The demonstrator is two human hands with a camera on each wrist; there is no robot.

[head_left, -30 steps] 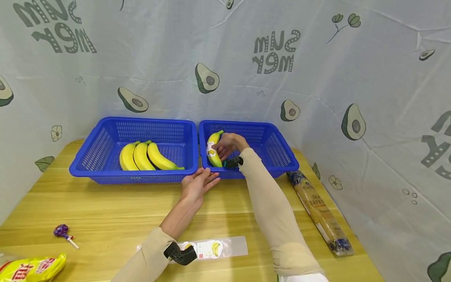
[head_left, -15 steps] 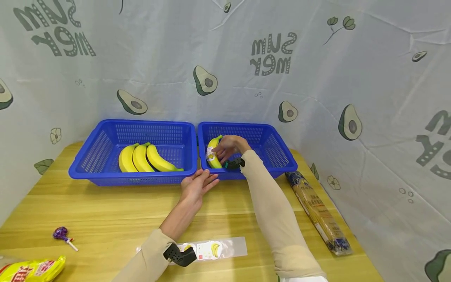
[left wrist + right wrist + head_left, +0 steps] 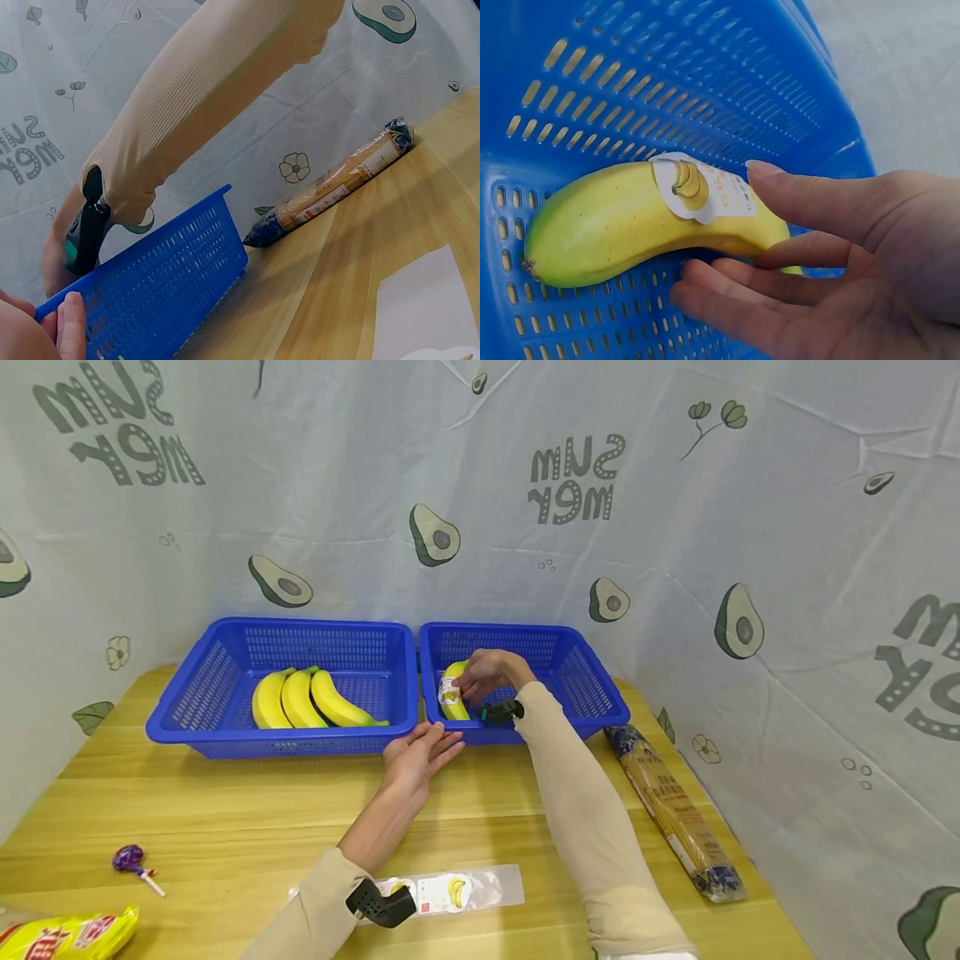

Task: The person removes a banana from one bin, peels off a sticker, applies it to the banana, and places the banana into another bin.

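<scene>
My right hand (image 3: pixel 487 675) is inside the right blue basket (image 3: pixel 592 693), around the stem end of a yellow banana (image 3: pixel 607 221) lying on the basket's bottom. The right wrist view shows the thumb above the banana and loosely extended fingers (image 3: pixel 727 307) below it. Around the banana sits a white label (image 3: pixel 705 191) with a banana picture. My left hand (image 3: pixel 411 762) rests at the front corner of that basket, thumb at the rim, other fingers straight along the outer wall. Beside it, the left blue basket (image 3: pixel 180 733) holds several bananas (image 3: pixel 300 697).
On the wooden table (image 3: pixel 247 827), a strip of banana labels (image 3: pixel 498 887) lies in front, partly behind the left forearm. A long pack of noodles (image 3: pixel 675 814) lies at right. At left are a lollipop (image 3: pixel 129 860) and a yellow packet (image 3: pixel 82 935). A printed curtain (image 3: pixel 337 468) hangs behind.
The labelled banana has sunk lower into the right basket, and its stem end has come down. My left hand keeps its place at the rim. The head view has shifted slightly.
</scene>
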